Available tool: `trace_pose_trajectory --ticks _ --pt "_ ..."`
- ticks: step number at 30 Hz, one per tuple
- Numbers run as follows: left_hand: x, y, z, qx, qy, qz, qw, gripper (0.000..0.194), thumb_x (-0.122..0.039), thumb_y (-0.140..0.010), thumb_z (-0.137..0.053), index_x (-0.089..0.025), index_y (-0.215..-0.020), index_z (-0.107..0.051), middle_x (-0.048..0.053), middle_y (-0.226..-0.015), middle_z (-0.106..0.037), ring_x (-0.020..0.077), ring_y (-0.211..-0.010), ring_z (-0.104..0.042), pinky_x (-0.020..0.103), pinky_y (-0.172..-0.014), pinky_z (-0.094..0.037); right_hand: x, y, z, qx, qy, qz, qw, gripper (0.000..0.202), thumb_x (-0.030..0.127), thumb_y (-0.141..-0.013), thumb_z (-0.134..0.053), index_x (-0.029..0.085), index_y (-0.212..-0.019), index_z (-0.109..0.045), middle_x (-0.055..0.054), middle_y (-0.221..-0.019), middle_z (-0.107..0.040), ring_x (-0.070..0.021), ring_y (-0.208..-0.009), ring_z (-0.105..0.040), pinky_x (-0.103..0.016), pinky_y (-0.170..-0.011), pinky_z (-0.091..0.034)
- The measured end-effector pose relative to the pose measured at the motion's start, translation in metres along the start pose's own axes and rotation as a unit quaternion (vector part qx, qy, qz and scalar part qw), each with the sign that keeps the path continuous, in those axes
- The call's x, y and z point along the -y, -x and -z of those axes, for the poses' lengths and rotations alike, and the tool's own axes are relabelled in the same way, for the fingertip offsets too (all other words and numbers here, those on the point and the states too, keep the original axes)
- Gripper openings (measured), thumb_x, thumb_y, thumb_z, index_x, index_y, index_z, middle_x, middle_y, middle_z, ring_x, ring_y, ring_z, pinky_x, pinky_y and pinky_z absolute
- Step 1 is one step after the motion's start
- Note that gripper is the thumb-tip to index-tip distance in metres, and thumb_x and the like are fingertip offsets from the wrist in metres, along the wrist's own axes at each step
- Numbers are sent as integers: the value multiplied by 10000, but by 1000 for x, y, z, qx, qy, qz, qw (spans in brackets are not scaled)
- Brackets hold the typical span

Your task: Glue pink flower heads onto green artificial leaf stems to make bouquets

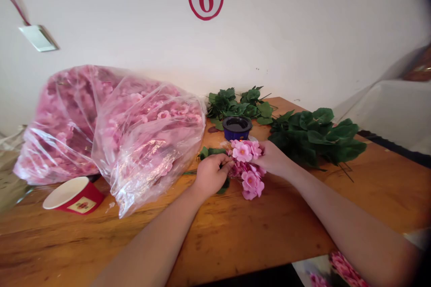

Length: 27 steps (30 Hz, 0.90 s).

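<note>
Pink artificial flowers (pixel 249 180) hang between my two hands above the wooden table. My left hand (pixel 213 171) is closed at the left side of the blossoms, thumb and fingers pinched on the flower stem, with green leaves (pixel 214 151) behind and below it. On the right side, my right hand (pixel 270 158) touches the upper blossoms; its fingertips are hidden behind the petals. Just beyond the flowers stands a small blue pot (pixel 236 133) with a black rim and dark contents.
A large clear bag of pink blossoms (pixel 148 121) fills the left of the table (pixel 208 237). A red paper cup (pixel 85 197) lies tilted before it. Green leaf bunches (pixel 313 136) rest at the right and by the wall. More pink flowers (pixel 346 269) show at the lower right.
</note>
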<state>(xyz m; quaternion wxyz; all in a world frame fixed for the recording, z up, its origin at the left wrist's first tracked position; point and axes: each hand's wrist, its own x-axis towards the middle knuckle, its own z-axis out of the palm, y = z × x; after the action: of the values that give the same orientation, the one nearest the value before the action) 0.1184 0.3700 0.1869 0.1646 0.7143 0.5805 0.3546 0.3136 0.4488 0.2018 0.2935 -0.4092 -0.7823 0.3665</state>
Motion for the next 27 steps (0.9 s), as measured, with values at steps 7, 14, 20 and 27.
trace_pose_trajectory --ticks 7,14,20,27 --pt "2 -1 -1 20 13 32 999 151 -264 -811 -543 -196 -703 -624 8 -741 -680 143 -690 -592 232 -621 -418 0 1 -14 19 -27 -7 999 180 331 -713 -644 169 -785 -678 -39 -784 -700 -205 -752 -605 -306 -712 -460" --pt "3 1 -1 12 27 40 999 122 -155 -730 -526 -190 -638 -599 11 -711 -673 148 -676 -589 235 -614 -416 -5 3 -24 31 -61 -4 998 127 244 -723 -610 189 -822 -669 -17 -778 -690 -195 -745 -598 -297 -710 -465" --pt "4 2 -2 11 32 36 999 128 -124 -720 -522 -182 -630 -591 4 -697 -667 139 -667 -587 229 -613 -415 -1 2 -25 36 -42 23 998 110 241 -743 -586 197 -796 -672 -17 -784 -696 -197 -765 -606 -292 -721 -465" --pt "-12 3 8 -30 44 -43 998 201 -285 -851 -541 -185 -727 -664 40 -772 -676 159 -748 -604 274 -716 -455 10 3 10 65 -55 49 995 147 262 -694 -671 187 -817 -701 -3 -778 -697 -175 -699 -594 -271 -674 -450"
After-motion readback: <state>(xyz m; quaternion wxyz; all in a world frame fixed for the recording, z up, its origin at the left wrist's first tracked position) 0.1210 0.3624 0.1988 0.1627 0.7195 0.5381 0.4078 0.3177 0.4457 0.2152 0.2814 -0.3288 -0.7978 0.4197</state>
